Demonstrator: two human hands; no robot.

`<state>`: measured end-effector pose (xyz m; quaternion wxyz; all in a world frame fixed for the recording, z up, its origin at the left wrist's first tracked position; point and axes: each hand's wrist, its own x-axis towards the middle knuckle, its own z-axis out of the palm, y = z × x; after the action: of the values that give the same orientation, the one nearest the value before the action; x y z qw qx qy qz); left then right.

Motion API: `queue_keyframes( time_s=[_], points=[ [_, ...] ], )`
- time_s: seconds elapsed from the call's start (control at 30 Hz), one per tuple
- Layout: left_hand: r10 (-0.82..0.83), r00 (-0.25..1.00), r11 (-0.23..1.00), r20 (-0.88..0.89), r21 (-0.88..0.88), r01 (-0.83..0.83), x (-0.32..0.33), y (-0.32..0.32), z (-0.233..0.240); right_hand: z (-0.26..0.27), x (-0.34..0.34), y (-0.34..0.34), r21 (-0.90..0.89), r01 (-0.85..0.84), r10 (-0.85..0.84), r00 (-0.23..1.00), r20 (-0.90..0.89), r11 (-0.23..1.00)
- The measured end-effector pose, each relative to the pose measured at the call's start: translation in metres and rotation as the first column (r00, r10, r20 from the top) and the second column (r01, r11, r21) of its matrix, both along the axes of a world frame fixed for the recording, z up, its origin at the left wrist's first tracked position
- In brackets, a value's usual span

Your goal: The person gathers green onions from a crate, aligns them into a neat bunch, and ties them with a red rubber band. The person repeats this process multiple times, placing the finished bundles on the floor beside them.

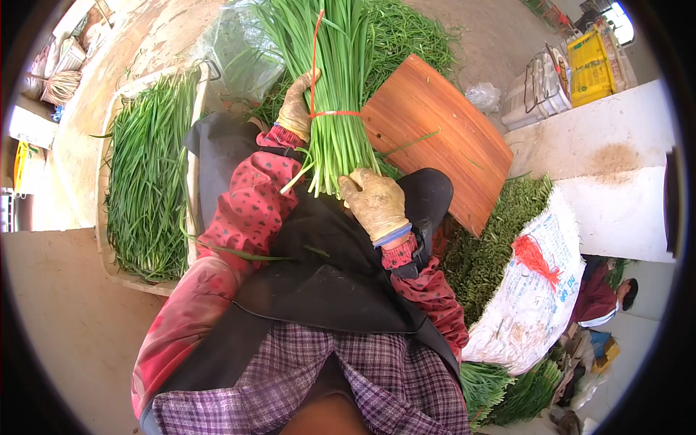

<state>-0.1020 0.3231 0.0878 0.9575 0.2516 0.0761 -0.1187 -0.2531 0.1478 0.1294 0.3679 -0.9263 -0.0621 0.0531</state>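
Note:
A bundle of long green leafy stalks, like garlic chives [340,70], stands before me with its pale cut ends toward my lap. A red tie [337,113] circles it, and a loose end runs up over the leaves. My left hand [296,109], in a soiled glove, grips the bundle's left side beside the tie. At the lower right, my right hand [375,201], gloved too, has its fingers bent against the stalk ends; whether it grips any is partly hidden. A black apron [337,272] covers my lap.
To the left is a crate [193,217] of green stalks. A wooden board [440,141] lies at the right, before a white woven sack [533,315] bearing red ties [535,261]. Loose greens [408,38] are heaped beyond. A person [598,299] is at the far right, near white blocks [614,163].

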Motion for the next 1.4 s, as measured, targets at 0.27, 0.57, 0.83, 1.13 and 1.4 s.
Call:
queue_keyframes(
  time_s=[0.27,0.57,0.83,1.13,1.4],
  points=[
    [0.102,0.994,0.986,0.044,0.131,-0.107,0.028,0.028,0.006,0.008,-0.019,-0.005,0.416,0.02,0.092,0.964,-0.248,0.909],
    [0.325,0.93,0.923,0.174,0.158,-0.352,0.085,0.101,0.087,-0.104,-0.043,-0.03,0.015,-0.497,0.429,0.732,-0.53,0.867],
    [0.414,0.855,0.809,0.313,0.305,-0.503,0.081,0.155,0.08,-0.042,0.065,-0.031,0.017,-0.013,0.013,1.0,0.024,1.0],
    [-0.257,0.87,0.598,0.42,0.777,-0.198,-0.012,0.039,0.047,0.018,0.069,0.037,0.89,0.102,0.011,0.993,-0.119,0.445],
    [-0.338,0.903,0.733,0.266,0.676,0.076,-0.047,-0.014,0.037,-0.058,0.044,-0.055,0.976,0.039,0.096,0.995,-0.019,-0.213]
  ],
)
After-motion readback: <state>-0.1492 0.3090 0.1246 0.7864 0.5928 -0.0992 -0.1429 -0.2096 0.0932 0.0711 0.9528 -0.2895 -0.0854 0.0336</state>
